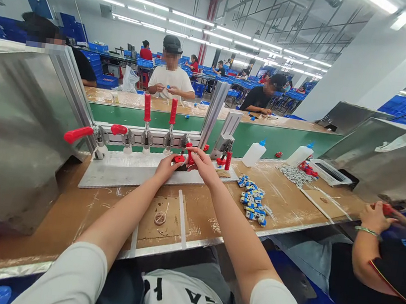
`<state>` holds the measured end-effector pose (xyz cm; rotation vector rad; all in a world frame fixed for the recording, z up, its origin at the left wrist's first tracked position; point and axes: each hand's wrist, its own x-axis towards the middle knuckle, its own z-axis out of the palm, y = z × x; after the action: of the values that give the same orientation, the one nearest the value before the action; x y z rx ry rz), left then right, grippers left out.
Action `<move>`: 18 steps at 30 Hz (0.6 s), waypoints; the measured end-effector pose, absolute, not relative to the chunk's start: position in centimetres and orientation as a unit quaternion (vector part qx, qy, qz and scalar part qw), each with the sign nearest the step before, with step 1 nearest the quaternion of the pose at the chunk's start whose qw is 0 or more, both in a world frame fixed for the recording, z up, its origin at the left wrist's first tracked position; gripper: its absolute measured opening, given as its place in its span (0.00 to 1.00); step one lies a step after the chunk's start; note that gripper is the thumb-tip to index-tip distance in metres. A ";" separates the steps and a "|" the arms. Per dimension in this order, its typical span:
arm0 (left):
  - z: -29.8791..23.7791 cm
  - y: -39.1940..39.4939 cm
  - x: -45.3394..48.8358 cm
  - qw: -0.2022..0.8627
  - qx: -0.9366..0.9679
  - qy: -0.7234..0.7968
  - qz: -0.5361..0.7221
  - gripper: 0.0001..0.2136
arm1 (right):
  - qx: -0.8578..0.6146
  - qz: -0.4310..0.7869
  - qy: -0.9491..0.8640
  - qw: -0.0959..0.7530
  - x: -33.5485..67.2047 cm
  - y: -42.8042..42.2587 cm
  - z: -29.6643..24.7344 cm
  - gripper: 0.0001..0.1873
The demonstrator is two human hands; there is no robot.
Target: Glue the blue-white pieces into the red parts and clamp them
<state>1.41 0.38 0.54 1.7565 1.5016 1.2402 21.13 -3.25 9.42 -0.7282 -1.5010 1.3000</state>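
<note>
My left hand [166, 168] is closed on a small red part [178, 159] at the right half of the pale base plate [118, 169], close under the clamp row. Beside it, my right hand [204, 166] has its fingers round the red handle [189, 149] of a toggle clamp; the fingertips partly cover it. Other toggle clamps with red handles stand along the metal rail [158, 139] to the left, two upright [173, 111] and two lying over sideways [78, 134]. At the rail's right end is another clamp with a red handle [227, 161].
Blue-and-white parts [252, 201] lie in a pile to the right, near two white bottles [254, 154], grey pieces [293, 175] and a white tray [329, 172]. A tape roll [160, 217] lies in front. A co-worker's hands [377, 217] are at right; metal housings [10, 141] flank the bench.
</note>
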 end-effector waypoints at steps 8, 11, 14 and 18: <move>0.6 1.6 2.1 0.231 0.664 0.569 0.427 0.20 | -0.282 0.611 -0.535 0.510 20.3 -3.2 12.8 0.32; 0.7 2.5 2.1 0.233 0.671 0.566 0.418 0.20 | -0.290 0.621 -0.526 0.504 20.2 -3.0 13.2 0.31; 0.7 3.2 1.9 0.245 0.685 0.549 0.410 0.20 | -0.292 0.619 -0.531 0.499 20.4 -3.0 12.9 0.30; 0.5 3.4 1.4 0.258 0.706 0.519 0.407 0.20 | -0.301 0.594 -0.550 0.504 20.6 -3.4 11.8 0.27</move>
<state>1.38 3.44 0.50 1.9133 1.4086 1.1046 20.63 -3.45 11.81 -0.7263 -1.3269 1.4350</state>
